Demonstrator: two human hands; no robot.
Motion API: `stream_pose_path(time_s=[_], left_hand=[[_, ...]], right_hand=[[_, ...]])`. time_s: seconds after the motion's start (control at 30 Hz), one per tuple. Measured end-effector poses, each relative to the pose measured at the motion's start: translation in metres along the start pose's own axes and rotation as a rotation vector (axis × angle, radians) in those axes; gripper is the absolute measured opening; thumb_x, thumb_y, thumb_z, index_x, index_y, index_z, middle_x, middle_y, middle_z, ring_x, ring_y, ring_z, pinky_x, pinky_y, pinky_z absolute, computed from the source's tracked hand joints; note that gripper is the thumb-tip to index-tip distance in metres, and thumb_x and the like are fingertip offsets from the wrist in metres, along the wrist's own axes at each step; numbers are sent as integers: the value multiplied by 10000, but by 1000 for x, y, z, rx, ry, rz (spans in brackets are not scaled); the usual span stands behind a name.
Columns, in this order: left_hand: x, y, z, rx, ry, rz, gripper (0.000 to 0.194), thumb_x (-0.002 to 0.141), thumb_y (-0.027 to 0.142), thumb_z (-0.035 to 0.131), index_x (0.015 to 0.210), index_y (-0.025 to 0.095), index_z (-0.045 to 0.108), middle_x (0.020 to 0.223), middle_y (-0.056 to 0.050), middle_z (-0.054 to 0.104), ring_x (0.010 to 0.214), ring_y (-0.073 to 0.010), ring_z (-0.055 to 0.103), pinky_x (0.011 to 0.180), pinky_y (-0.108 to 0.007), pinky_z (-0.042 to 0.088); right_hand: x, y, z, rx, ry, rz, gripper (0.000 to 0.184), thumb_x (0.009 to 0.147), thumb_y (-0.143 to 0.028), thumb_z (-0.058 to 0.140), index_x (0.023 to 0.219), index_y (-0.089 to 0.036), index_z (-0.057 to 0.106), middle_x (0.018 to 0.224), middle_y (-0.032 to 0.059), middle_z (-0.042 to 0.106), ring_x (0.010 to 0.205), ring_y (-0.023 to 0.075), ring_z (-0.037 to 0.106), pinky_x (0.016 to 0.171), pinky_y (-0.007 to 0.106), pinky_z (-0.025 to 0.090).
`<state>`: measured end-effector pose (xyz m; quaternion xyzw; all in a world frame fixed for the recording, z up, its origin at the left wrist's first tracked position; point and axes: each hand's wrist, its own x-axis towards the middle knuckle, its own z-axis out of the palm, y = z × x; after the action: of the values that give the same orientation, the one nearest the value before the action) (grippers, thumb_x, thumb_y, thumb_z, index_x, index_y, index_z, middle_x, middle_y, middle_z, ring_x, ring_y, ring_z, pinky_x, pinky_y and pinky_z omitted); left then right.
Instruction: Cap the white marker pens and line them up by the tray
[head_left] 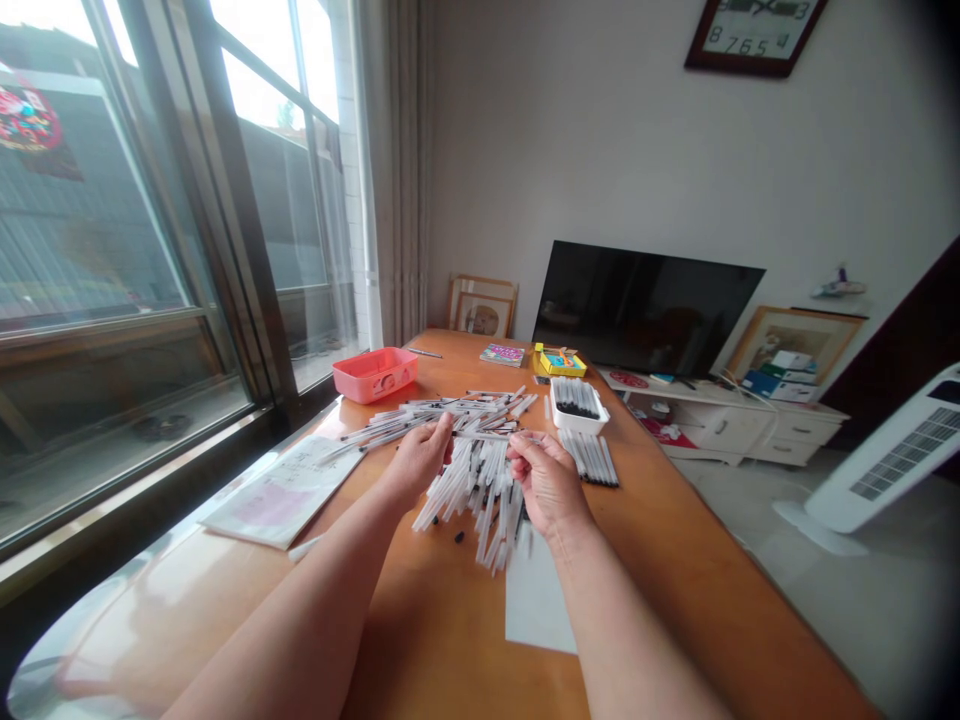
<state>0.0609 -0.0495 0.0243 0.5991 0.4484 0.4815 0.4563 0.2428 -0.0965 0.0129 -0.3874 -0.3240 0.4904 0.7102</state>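
Note:
A slim pen (481,436) with a whitish, see-through barrel is stretched level between my two hands, above the pile. My left hand (421,455) pinches its dark left end. The fingers of my right hand (547,482) are closed on the other end, which they partly hide. Below and beyond lies a loose heap of clear pen barrels (469,480), with dark-ended pens (405,420) spread at its far left. A small black cap (459,537) lies in front of the heap. Right of my right hand, a neat row of pens (594,458) rests on the table.
A white tray (579,422) of black-ended pens stands behind the row. A red basket (375,376) is at the far left, a yellow box (561,362) at the back. A paper pad (281,495) lies left, and a white sheet (538,600) sits under my right forearm.

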Motion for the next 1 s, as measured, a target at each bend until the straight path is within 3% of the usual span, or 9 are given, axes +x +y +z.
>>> stream_pose_path(time_s=[0.13,0.23,0.4,0.47,0.6,0.83,1.0], left_hand=[[1,0,-1,-159,-64,-4,445,861,622,638,753,191,605,704,-38,626,555,-132,499,536,-264,365],[2,-2,0,-165,-102,25,374,823,525,726,729,194,580,662,-9,587,556,-121,484,542,-252,362],[0,-2,4,-77,1,4,511,878,622,604,599,201,522,547,-2,504,488,-119,420,501,-268,308],[-1,-1,3,-95,-21,-13,503,886,643,581,662,193,567,607,-20,563,510,-125,454,516,-269,334],[-2,2,2,-173,-135,3,399,818,564,720,761,187,600,695,-25,617,574,-125,498,565,-260,380],[-4,2,5,-50,-81,-52,595,872,693,578,543,201,505,486,-7,474,453,-119,398,483,-282,282],[-1,-2,1,-229,-136,-72,499,832,662,665,736,174,629,680,-50,634,549,-131,512,554,-273,375]], right_hand=[[3,0,-3,3,31,1,314,663,-337,871,824,-186,647,712,12,668,573,96,532,503,216,392],[2,0,-3,27,15,4,305,668,-314,871,829,-183,647,718,11,668,587,91,529,519,209,394],[1,-1,-3,31,-18,-11,283,687,-299,857,852,-183,660,725,14,674,609,93,539,539,206,395],[2,-1,-3,41,-11,-14,287,681,-296,857,853,-183,657,725,13,674,606,93,538,542,209,394],[3,-1,-4,43,-7,-23,284,676,-294,855,840,-184,650,722,9,667,593,95,523,536,221,387],[1,-3,-1,16,-42,-37,261,688,-299,832,830,-191,643,692,-4,642,570,93,491,524,229,361],[4,-3,-4,10,-1,-58,264,675,-300,827,819,-192,634,708,-11,634,561,87,479,518,232,353]])
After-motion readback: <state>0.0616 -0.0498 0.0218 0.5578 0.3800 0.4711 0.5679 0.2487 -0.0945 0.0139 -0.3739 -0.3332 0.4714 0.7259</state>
